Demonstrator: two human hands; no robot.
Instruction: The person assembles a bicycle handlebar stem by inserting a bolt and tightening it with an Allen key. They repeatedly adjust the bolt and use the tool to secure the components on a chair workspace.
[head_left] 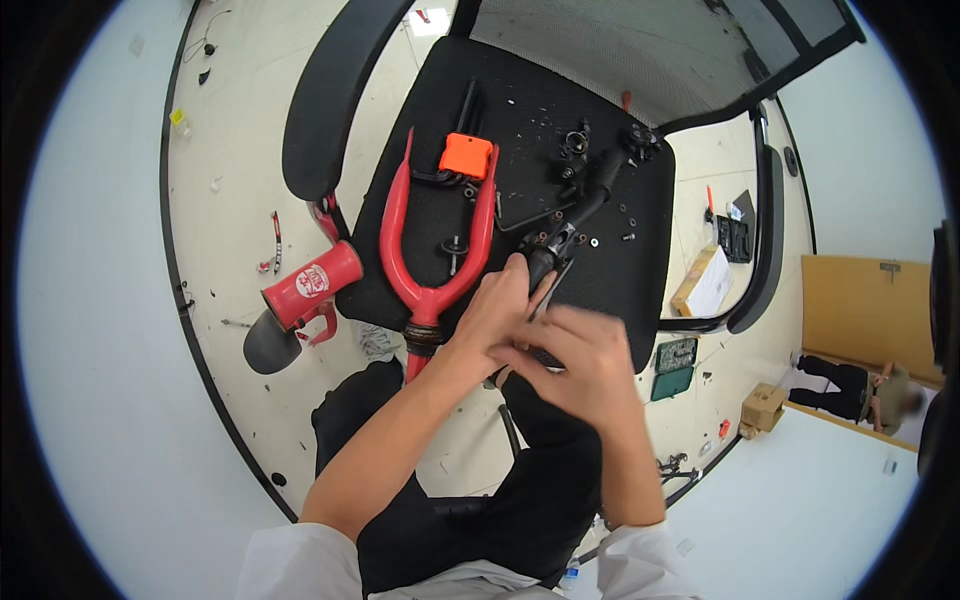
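My left hand (489, 312) is closed round the near end of a black handlebar (598, 192), which lies slantwise over the chair seat. A lever and metal clamp parts show just beyond my fingertips. Close beside it, my right hand (590, 362) is bent over the left wrist and smeared by motion; whether it holds anything is hidden. Left of the handlebar lies a red bicycle fork (397, 236), prongs pointing away from me. An orange hex key holder (467, 155) sits between the prong tips. One loose hex key (527, 220) lies near the handlebar, among small nuts and washers.
The black chair seat (610, 285) serves as the work surface, between two armrests. A red horn-shaped device (315, 284) hangs at its left edge. A green case (674, 368), an open box (702, 280) and scattered parts lie on the floor. Far right, a person (860, 392) is near a doorway.
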